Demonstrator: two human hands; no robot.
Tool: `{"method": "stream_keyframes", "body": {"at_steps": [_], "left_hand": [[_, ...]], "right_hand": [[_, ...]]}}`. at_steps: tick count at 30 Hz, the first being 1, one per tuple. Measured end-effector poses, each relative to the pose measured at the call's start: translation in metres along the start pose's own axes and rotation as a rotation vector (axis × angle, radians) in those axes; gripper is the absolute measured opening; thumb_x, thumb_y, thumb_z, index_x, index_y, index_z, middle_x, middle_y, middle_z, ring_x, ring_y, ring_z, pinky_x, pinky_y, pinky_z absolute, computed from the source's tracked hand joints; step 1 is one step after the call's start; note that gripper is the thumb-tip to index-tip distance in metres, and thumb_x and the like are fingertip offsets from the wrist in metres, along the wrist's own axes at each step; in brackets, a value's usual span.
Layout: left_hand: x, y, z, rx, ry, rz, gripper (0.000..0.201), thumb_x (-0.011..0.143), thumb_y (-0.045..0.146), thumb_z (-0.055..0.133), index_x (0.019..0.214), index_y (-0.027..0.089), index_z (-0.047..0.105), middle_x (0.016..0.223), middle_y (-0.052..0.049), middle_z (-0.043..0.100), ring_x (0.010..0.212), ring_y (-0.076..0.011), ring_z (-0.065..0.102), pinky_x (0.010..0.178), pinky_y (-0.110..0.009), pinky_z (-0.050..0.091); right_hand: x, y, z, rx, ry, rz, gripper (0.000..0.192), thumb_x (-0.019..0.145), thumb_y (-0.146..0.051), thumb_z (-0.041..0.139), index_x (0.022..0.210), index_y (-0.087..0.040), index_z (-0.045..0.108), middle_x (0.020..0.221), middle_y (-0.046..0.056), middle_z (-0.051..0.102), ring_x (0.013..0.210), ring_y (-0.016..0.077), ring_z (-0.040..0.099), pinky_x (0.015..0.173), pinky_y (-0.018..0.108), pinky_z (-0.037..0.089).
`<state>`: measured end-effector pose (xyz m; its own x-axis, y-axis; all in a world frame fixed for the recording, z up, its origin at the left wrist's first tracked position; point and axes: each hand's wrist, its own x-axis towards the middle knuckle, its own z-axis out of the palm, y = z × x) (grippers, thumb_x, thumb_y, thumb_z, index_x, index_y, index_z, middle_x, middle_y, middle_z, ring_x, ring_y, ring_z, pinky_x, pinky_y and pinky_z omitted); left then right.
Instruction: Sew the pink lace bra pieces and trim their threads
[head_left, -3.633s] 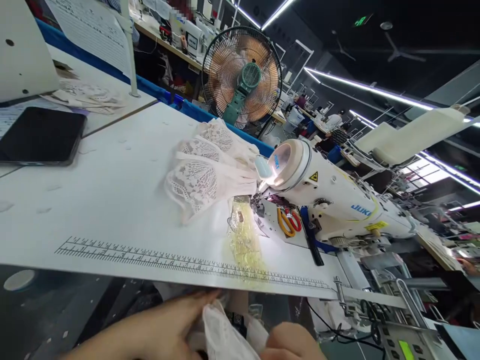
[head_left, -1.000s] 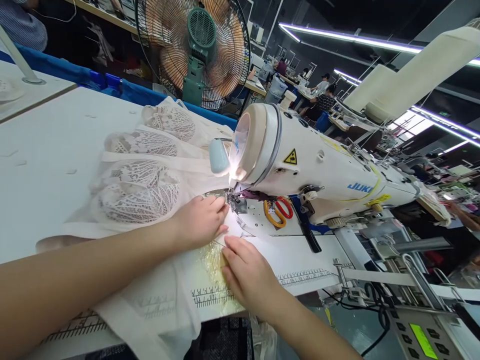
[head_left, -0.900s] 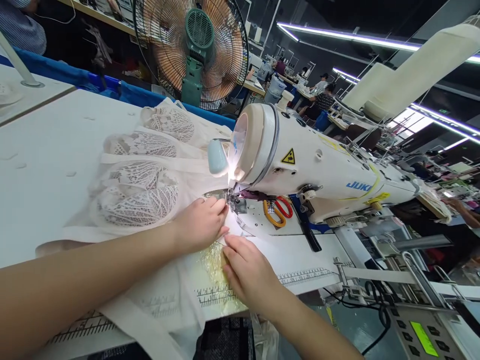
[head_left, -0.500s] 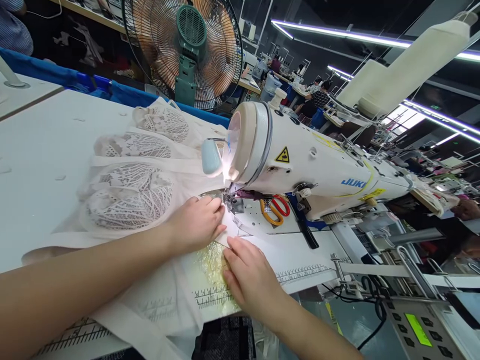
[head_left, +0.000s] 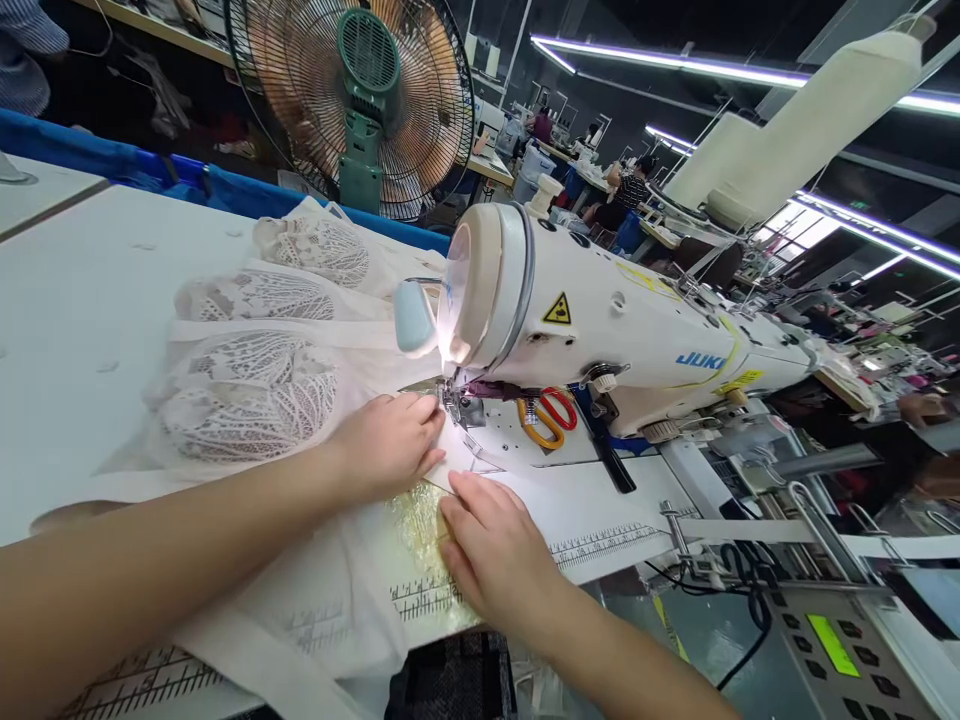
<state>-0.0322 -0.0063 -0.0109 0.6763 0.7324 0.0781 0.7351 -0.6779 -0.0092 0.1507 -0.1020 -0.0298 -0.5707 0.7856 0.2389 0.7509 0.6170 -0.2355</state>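
My left hand [head_left: 391, 445] is closed on pale cloth beside the presser foot [head_left: 450, 395] of the sewing machine [head_left: 585, 310]. Its fingertips almost reach the metal foot. Nearer to me, my right hand [head_left: 499, 550] has its fingers curled on the edge of the same cloth, the thumb hidden in part. The white garment [head_left: 360, 560] spreads under my left forearm and hangs toward the table's front edge. Between my hands the cloth looks yellowish and shiny. White lace pieces [head_left: 255, 395], joined by bands, lie left of the machine.
Orange-and-red-handled scissors [head_left: 541, 432] and a black-handled tool [head_left: 616, 462] lie under the machine arm. A large fan [head_left: 367, 100] stands behind the table. Thread cones [head_left: 817, 125] rise at upper right. A control panel [head_left: 832, 645] sits at lower right. People work in the background.
The whole view has shifted slightly, so things appear a little farther left. Both hands keep nearly the same place at the presser foot and on the cloth.
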Motion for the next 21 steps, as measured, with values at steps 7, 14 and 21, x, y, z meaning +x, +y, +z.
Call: {"method": "stream_keyframes", "body": {"at_steps": [7, 14, 21], "left_hand": [[0.002, -0.008, -0.001, 0.050, -0.035, 0.036, 0.031, 0.090, 0.029, 0.050, 0.112, 0.010, 0.061, 0.115, -0.015, 0.061, 0.101, -0.0274, 0.057, 0.074, -0.036, 0.045], [-0.020, 0.005, 0.016, 0.135, 0.206, 0.298, 0.025, 0.087, 0.010, 0.045, 0.081, 0.018, 0.067, 0.099, -0.007, 0.070, 0.076, -0.0211, 0.059, 0.062, -0.035, 0.042], [-0.036, 0.000, 0.013, 0.084, 0.221, 0.266, 0.037, 0.080, -0.001, 0.043, 0.103, 0.015, 0.066, 0.116, -0.009, 0.066, 0.076, -0.0203, 0.058, 0.060, -0.031, 0.045]], "right_hand": [[0.011, 0.000, 0.000, -0.035, 0.018, -0.020, 0.031, 0.086, -0.018, 0.050, 0.115, -0.012, 0.056, 0.129, 0.016, 0.054, 0.119, 0.0296, 0.049, 0.098, 0.048, 0.045], [0.015, -0.003, 0.002, -0.003, 0.013, -0.009, 0.032, 0.086, -0.021, 0.050, 0.114, -0.009, 0.058, 0.127, 0.016, 0.055, 0.120, 0.0303, 0.048, 0.100, 0.046, 0.044], [0.020, -0.007, 0.006, 0.007, 0.030, 0.036, 0.035, 0.087, -0.022, 0.050, 0.118, -0.007, 0.057, 0.135, 0.017, 0.050, 0.125, 0.0288, 0.045, 0.105, 0.046, 0.041]]}}
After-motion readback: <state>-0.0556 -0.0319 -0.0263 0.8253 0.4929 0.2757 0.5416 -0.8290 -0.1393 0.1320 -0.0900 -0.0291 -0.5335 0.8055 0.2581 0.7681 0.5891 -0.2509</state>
